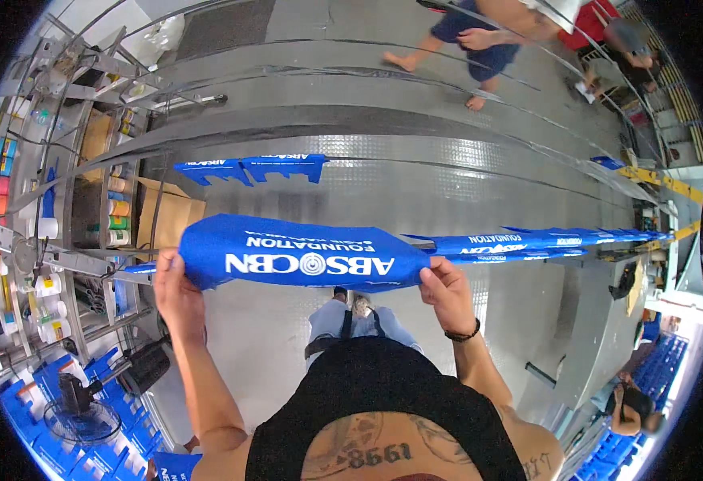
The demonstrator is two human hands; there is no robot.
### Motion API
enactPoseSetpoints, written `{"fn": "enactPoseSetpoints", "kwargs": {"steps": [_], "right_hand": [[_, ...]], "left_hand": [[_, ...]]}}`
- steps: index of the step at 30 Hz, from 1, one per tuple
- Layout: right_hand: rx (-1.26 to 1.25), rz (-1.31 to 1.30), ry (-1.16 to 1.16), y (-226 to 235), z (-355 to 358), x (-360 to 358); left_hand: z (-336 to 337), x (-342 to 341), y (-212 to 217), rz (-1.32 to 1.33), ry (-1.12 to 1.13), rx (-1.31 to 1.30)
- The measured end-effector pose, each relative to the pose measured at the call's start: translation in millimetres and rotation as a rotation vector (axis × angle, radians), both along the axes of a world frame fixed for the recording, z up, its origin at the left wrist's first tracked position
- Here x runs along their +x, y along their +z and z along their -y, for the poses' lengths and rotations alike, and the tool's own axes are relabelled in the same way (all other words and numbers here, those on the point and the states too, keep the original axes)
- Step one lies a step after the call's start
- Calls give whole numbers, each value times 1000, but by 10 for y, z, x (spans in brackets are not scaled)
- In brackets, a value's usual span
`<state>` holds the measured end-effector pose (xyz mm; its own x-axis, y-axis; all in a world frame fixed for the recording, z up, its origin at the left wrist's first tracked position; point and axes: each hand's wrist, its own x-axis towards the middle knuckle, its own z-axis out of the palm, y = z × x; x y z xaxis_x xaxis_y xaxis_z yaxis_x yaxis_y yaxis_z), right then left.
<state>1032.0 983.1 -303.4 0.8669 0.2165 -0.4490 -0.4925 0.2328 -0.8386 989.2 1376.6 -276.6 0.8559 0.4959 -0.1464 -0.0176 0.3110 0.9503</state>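
Observation:
A blue sheet with white print [215,272], perhaps a flat cloth or plastic bag, is stretched level in front of my chest. At its left end my left hand [180,293] pinches the edge between thumb and fingers. My right hand [446,290], with a dark band at the wrist, grips the opposite end the same way. Lengthwise strips run behind the sheet, and more blue printed pieces [540,240] hang in a row on them to the right. Two scalloped blue pieces [283,170] hang on a farther line.
Dark lines [351,120] cross overhead from side to side. Shelves with paint containers [119,208] and a cardboard box [167,216] stand left. A fan [83,409] sits beside blue printed pieces at lower left. A person [488,40] walks barefoot at the far side; another person [632,409] is lower right.

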Motion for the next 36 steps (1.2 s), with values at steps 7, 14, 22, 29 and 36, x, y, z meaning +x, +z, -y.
{"fn": "enactPoseSetpoints", "kwargs": {"steps": [7,14,22,29,36], "right_hand": [[-391,353,51,893,-138,896],[-195,527,-4,1281,-115,1577],[-70,652,-2,1200,31,1479],[-83,763,-27,1489,62,1790],[-2,886,-22,1636,218,1820]], "left_hand": [[-199,796,680,-79,68,78],[-226,1455,952,220,-172,19],[-181,1401,901,327,-163,14],[-162,1713,1274,391,-194,126],[-291,1853,1368,506,-389,32]]}}
